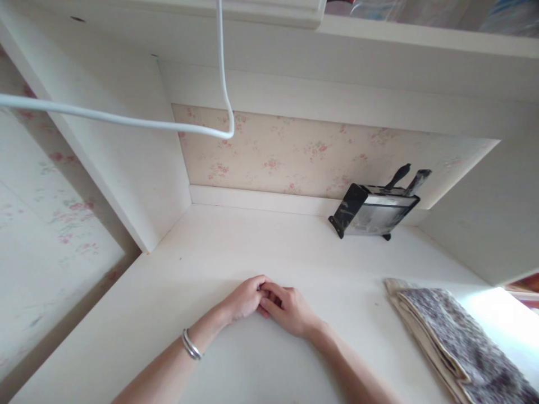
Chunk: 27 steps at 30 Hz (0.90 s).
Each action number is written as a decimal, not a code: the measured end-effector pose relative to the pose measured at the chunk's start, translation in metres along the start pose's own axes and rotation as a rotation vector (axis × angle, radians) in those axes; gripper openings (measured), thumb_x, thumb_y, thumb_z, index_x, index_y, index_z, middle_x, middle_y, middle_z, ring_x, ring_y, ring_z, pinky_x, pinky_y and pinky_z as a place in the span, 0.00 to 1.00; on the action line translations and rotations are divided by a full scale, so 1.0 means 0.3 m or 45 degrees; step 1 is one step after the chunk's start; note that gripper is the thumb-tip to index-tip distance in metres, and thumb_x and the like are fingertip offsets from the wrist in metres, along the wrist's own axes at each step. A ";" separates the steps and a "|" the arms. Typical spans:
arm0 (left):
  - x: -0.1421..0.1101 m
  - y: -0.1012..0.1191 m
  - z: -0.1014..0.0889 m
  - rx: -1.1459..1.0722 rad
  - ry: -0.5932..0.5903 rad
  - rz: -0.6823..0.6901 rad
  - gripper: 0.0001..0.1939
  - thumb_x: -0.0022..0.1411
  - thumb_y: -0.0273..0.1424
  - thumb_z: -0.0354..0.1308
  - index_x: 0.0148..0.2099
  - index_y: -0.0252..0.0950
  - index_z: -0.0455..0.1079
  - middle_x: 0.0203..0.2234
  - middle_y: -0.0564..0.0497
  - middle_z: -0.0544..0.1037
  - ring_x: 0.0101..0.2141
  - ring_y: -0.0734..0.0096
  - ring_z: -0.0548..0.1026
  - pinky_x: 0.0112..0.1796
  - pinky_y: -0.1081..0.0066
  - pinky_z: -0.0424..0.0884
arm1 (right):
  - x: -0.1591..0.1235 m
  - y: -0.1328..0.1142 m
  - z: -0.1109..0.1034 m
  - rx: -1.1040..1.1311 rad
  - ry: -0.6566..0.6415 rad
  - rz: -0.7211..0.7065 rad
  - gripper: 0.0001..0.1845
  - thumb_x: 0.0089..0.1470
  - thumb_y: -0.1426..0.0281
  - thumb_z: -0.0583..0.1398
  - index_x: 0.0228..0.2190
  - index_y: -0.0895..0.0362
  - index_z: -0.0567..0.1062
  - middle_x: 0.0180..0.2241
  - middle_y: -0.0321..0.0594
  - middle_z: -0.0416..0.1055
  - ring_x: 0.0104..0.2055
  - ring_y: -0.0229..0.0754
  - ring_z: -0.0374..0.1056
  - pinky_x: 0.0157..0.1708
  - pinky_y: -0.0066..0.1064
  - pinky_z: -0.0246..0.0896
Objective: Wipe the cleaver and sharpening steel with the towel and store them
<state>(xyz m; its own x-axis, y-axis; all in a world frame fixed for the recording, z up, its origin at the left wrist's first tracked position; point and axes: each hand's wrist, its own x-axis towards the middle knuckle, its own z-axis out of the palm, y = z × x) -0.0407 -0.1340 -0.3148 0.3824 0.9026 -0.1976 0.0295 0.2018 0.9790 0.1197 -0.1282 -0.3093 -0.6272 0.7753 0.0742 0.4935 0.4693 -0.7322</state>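
My left hand (243,299) and my right hand (292,312) rest together on the white countertop (236,241), in the lower middle of the view. Their curled fingers touch and overlap, the right fingers lying against the left ones. No object shows in either hand, though part of the left fingers is hidden behind the right. Silver bangles (191,344) circle my left wrist. To the right of my hands lies a folded grey, fluffy cloth (458,336) with a beige edge.
A black knife block (374,210) with two dark handles stands at the back right. A white cable (126,119) hangs across the upper left. White side panels flank the counter, and a shelf (400,59) runs overhead. Floral wallpaper (290,154) covers the back wall.
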 end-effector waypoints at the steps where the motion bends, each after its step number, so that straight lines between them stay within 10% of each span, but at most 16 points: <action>1: 0.000 -0.001 0.000 0.003 0.001 0.000 0.09 0.55 0.29 0.50 0.37 0.34 0.68 0.27 0.51 0.71 0.27 0.70 0.70 0.26 0.69 0.70 | -0.001 0.000 0.000 0.000 0.000 -0.002 0.12 0.59 0.63 0.52 0.41 0.53 0.71 0.25 0.33 0.70 0.25 0.33 0.63 0.27 0.23 0.53; 27: -0.001 0.000 -0.001 0.017 0.008 -0.008 0.09 0.54 0.30 0.50 0.36 0.34 0.68 0.27 0.50 0.71 0.27 0.70 0.70 0.26 0.69 0.70 | -0.001 -0.002 0.001 -0.012 -0.005 0.002 0.12 0.59 0.63 0.52 0.40 0.53 0.71 0.26 0.33 0.71 0.26 0.33 0.64 0.28 0.23 0.53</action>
<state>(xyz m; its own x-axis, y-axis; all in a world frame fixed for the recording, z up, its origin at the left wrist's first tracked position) -0.0411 -0.1341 -0.3148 0.3766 0.9036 -0.2042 0.0442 0.2026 0.9783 0.1195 -0.1289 -0.3091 -0.6287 0.7744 0.0708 0.4999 0.4722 -0.7260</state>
